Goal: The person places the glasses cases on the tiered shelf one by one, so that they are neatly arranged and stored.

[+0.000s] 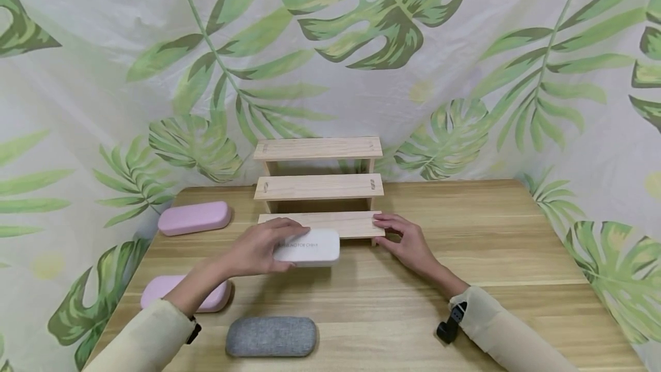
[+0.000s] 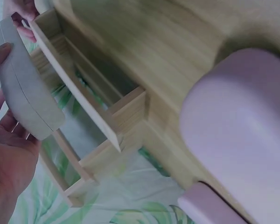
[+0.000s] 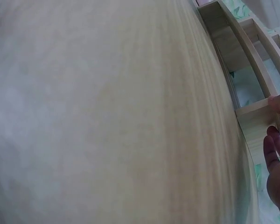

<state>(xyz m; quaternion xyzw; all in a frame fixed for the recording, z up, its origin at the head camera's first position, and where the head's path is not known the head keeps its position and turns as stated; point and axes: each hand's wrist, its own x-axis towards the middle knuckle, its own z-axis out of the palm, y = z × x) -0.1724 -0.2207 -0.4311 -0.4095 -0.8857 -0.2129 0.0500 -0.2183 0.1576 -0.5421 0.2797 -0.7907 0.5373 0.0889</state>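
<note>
A white glasses case (image 1: 316, 247) with small dark lettering on its lid is gripped at its left end by my left hand (image 1: 260, 247). It hangs in front of the lowest step of a three-step wooden rack (image 1: 319, 187), overlapping that step's front edge in the head view. The left wrist view shows the case's seam (image 2: 25, 91) running lengthwise, with the lid closed. My right hand (image 1: 408, 241) pinches the right end of the lowest step, fingers over the top and thumb at the front edge. In the right wrist view its fingers (image 3: 272, 149) are beside the rack's end panel (image 3: 255, 123).
Two pink glasses cases lie at the table's left, one farther back (image 1: 194, 218) and one nearer (image 1: 217, 297), partly behind my left forearm. A grey fabric glasses case (image 1: 271, 336) lies near the front. A leaf-patterned cloth (image 1: 330, 73) hangs behind the wooden table (image 1: 496, 257).
</note>
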